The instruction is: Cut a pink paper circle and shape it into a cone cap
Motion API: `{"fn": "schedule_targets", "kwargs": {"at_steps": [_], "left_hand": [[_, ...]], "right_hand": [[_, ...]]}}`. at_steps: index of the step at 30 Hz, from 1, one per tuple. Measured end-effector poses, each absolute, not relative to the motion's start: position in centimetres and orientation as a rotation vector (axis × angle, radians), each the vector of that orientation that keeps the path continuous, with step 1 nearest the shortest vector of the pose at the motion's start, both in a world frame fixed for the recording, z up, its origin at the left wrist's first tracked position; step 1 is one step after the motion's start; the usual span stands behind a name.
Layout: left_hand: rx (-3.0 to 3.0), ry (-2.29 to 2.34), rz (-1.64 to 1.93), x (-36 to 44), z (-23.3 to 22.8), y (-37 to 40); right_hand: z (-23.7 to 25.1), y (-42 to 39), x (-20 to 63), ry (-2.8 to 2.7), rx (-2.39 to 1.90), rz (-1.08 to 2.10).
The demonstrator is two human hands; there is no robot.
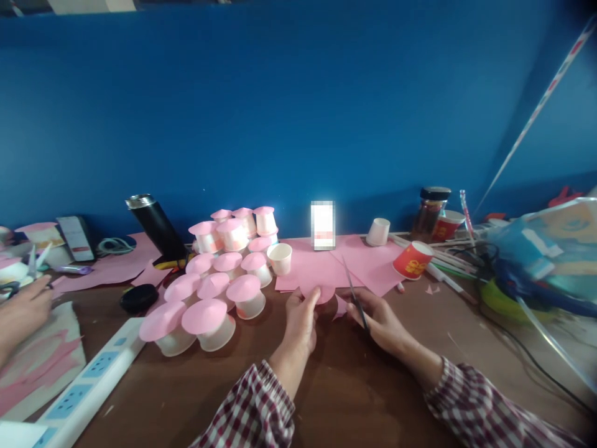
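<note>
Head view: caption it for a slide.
Left hand holds a round pink paper piece; right hand holds black scissors.

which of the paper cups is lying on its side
The red paper cup right of the pink sheets, tipped over near the right hand. The other red cup and the plain white cups are not tipped.

Left hand point(302, 317) pinches rounded pink paper piece point(321, 292); right hand point(380, 320) holds dark-handled scissors point(355, 297); brown wooden desk point(354, 386) carries pink-capped white paper cups point(219, 292).
</note>
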State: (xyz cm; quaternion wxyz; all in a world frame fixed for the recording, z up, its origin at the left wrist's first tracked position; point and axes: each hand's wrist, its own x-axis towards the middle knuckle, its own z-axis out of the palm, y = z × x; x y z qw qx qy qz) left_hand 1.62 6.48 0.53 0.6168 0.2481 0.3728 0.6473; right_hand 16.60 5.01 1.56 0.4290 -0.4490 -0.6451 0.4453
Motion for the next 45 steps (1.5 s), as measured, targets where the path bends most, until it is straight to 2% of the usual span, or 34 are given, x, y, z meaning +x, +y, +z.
{"fn": "schedule_targets", "kwargs": {"at_steps": [7,12,13,17,19,21,24,27,37,45], "left_hand": [[0.559,0.864,1.483,1.7,0.7,6.5],[0.553,0.906,1.477,1.6,0.7,6.4],[0.554,0.906,1.481,1.6,0.7,6.4],[0.539,0.905,1.485,1.6,0.6,6.4],[0.55,0.902,1.486,1.5,0.5,6.4],[0.562,0.911,1.491,1.5,0.4,6.5],[0.557,0.913,1.485,1.6,0.7,6.4],[0.564,0.871,1.47,1.7,0.9,6.4],[0.606,0.904,1.468,1.9,0.2,6.3],[0.637,0.9,1.474,2.0,-0.3,6.3]], "right_hand": [[0.6,5.2,16.9,-1.727,-1.118,0.878],[0.8,4.9,17.5,-1.583,-1.206,0.503],[0.9,5.0,17.6,-1.536,-1.23,0.571],[1.2,5.9,18.2,-1.211,-1.129,1.341],[1.2,6.3,18.5,-1.089,-0.984,1.464],[1.1,6.4,18.6,-1.147,-0.978,1.391],[1.0,6.0,18.0,-1.394,-1.126,1.087],[0.8,5.3,17.1,-1.609,-1.116,0.991],[0.3,5.1,16.8,-1.669,-1.047,1.18],[0.0,5.1,16.9,-1.722,-1.06,1.201]]}}
